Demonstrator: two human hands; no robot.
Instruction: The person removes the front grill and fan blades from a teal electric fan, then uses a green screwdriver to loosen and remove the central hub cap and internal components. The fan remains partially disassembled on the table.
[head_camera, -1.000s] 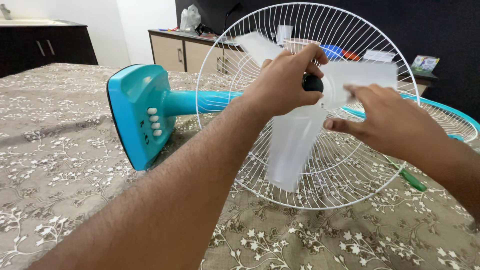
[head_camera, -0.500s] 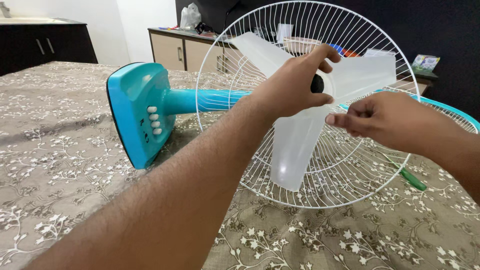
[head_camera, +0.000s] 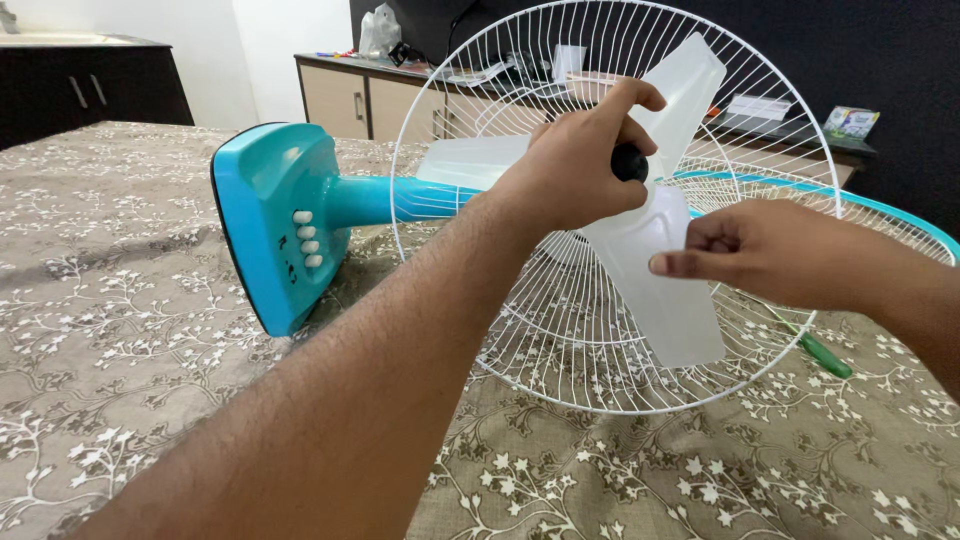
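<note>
A teal pedestal fan lies on its side on a bed; its square base (head_camera: 268, 225) faces me at the left. The white wire rear guard (head_camera: 560, 360) stands upright with a translucent three-blade propeller (head_camera: 660, 290) in front of it. My left hand (head_camera: 580, 165) grips the black hub cap (head_camera: 630, 162) at the blade's centre. My right hand (head_camera: 760, 250) pinches the edge of the lower blade between thumb and forefinger.
A floral brown bedsheet (head_camera: 120, 330) covers the bed. A green-handled screwdriver (head_camera: 822, 355) lies behind the guard at the right. The teal-rimmed front guard (head_camera: 900, 225) rests at the far right. Wooden cabinets (head_camera: 350, 100) with clutter stand along the back wall.
The propeller has turned: one blade now points up right, one left, one down right. My right hand moved from an open reach to pinching the lower blade. My left hand stays on the hub cap.
</note>
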